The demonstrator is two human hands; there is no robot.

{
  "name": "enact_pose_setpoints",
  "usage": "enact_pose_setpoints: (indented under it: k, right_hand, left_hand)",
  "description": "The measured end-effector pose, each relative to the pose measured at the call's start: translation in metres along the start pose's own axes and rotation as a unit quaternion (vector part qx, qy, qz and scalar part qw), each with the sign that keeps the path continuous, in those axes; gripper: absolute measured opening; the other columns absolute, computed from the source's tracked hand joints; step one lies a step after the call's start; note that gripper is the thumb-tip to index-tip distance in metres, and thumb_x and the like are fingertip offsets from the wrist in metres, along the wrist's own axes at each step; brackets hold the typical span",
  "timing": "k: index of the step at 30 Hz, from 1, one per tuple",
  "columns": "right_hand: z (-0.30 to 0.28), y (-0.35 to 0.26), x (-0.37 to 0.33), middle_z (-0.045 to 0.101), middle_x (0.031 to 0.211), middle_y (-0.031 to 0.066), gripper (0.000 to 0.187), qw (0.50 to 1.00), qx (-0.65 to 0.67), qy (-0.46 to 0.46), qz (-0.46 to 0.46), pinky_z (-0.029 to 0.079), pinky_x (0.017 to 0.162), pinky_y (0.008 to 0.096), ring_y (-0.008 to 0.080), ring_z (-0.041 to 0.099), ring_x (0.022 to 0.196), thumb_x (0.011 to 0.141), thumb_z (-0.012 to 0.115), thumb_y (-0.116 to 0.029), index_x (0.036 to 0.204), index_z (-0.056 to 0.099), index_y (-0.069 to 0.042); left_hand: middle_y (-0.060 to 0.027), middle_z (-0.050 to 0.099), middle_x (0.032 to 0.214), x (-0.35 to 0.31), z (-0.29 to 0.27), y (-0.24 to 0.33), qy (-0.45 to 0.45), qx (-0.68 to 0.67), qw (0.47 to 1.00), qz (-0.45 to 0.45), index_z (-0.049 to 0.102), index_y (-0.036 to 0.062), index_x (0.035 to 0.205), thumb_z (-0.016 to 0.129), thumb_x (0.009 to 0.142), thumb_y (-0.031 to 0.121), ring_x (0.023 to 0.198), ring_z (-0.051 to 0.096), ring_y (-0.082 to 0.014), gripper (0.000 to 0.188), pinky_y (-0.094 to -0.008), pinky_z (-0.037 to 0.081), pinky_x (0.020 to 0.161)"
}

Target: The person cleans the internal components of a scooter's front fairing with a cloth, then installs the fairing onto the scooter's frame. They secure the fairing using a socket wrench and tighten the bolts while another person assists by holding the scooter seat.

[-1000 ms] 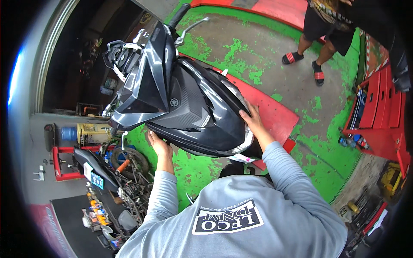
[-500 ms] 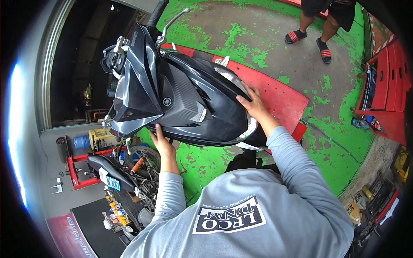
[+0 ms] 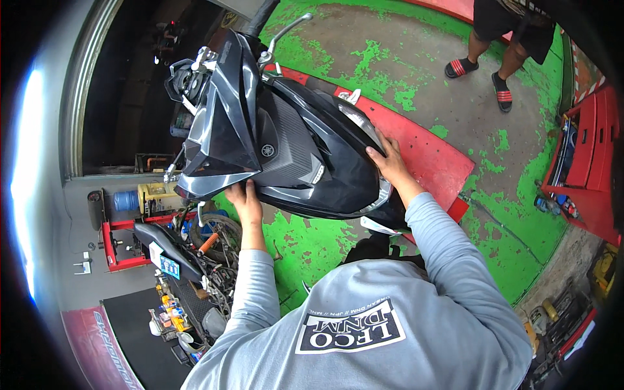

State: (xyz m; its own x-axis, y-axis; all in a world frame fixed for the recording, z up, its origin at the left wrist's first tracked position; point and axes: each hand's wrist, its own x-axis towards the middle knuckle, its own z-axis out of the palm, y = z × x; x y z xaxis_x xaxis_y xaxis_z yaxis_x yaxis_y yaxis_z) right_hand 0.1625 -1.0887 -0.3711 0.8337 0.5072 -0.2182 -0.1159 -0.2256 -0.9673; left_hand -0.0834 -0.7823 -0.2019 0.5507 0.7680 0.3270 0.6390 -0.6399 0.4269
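A black scooter's front fairing (image 3: 338, 156), with a carbon-patterned centre panel (image 3: 279, 143) and clear headlights, lies before me between both arms. My left hand (image 3: 246, 205) is at its near side edge, just below the dark windscreen (image 3: 224, 153); its thumb rests against the edge and some fingertips are hidden beneath it. On the right, my right hand (image 3: 391, 164) grips the fairing's front end beside the headlight (image 3: 354, 118), thumb on the black panel and fingers over the far side.
The scooter stands on a red lift platform (image 3: 432, 153) over a green, peeling floor (image 3: 305, 240). Another person's sandalled feet (image 3: 461, 67) are at the far right. A red tool cabinet (image 3: 588, 149) stands right; a partly stripped motorcycle (image 3: 172, 250) and bottles are left.
The view has shifted, so the scooter sits slightly further right and lower. My left hand has slid along the fairing edge toward the windscreen. My right hand keeps its place on the panel.
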Motion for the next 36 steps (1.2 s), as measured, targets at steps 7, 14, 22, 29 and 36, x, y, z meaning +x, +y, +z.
enact_pose_setpoints:
  k: [7, 14, 22, 29, 36]
  right_hand:
    - [0.002, -0.003, -0.004, 0.038, 0.149, 0.0286, 0.090, 1.000, -0.011, -0.017, -0.006, 0.031, 0.117, 0.0492, 0.0454, 0.036, 0.142, 0.090, 0.059, -0.067, 0.160, 0.032, -0.017]
    - [0.003, -0.026, 0.015, 0.032, 0.156, 0.0291, 0.082, 0.987, -0.155, 0.010, -0.033, 0.025, 0.119, 0.0539, 0.0474, 0.030, 0.145, 0.094, 0.057, -0.062, 0.154, 0.040, -0.008]
    - [0.076, -0.242, 0.050, 0.056, 0.139, 0.0201, 0.042, 0.846, -0.261, -0.146, -0.441, 0.024, 0.119, 0.0549, 0.0402, 0.040, 0.139, 0.088, 0.069, -0.028, 0.123, 0.067, -0.006]
    - [0.074, -0.277, 0.073, 0.052, 0.144, 0.0226, 0.049, 0.764, -0.387, -0.232, -0.460, 0.019, 0.121, 0.0540, 0.0433, 0.036, 0.142, 0.093, 0.062, -0.043, 0.130, 0.066, -0.011]
    - [0.076, -0.268, 0.096, 0.054, 0.143, 0.0231, 0.059, 0.743, -0.387, -0.270, -0.476, 0.028, 0.118, 0.0511, 0.0456, 0.041, 0.137, 0.085, 0.071, -0.048, 0.131, 0.065, -0.011]
  left_hand:
    - [-0.0293, 0.043, 0.148, -0.002, 0.011, 0.040, -0.018, 0.131, 0.990, 0.056, 0.046, -0.0015, 0.144, 0.075, 0.079, 0.063, 0.146, 0.030, -0.0452, 0.095, -0.0642, 0.008, 0.121]
    - [-0.0272, 0.041, 0.152, 0.009, -0.006, 0.073, -0.087, 0.090, 0.992, -0.025, 0.047, 0.0000, 0.143, 0.067, 0.089, 0.042, 0.150, 0.022, -0.0442, 0.071, -0.0612, 0.002, 0.123]
    - [-0.0169, 0.059, 0.135, 0.001, 0.003, 0.066, 0.042, 0.015, 0.999, -0.002, 0.069, 0.0141, 0.123, 0.072, 0.081, 0.044, 0.139, 0.042, -0.0409, 0.052, -0.0726, 0.003, 0.118]
    - [-0.0172, 0.056, 0.138, 0.002, -0.012, 0.077, 0.035, -0.015, 0.999, -0.010, 0.067, 0.0144, 0.126, 0.074, 0.081, 0.041, 0.139, 0.042, -0.0384, 0.053, -0.0717, 0.004, 0.119]
    - [-0.0167, 0.060, 0.134, 0.005, -0.014, 0.078, 0.055, -0.024, 0.998, -0.003, 0.068, 0.0129, 0.124, 0.075, 0.078, 0.043, 0.137, 0.044, -0.0393, 0.055, -0.0727, 0.007, 0.118]
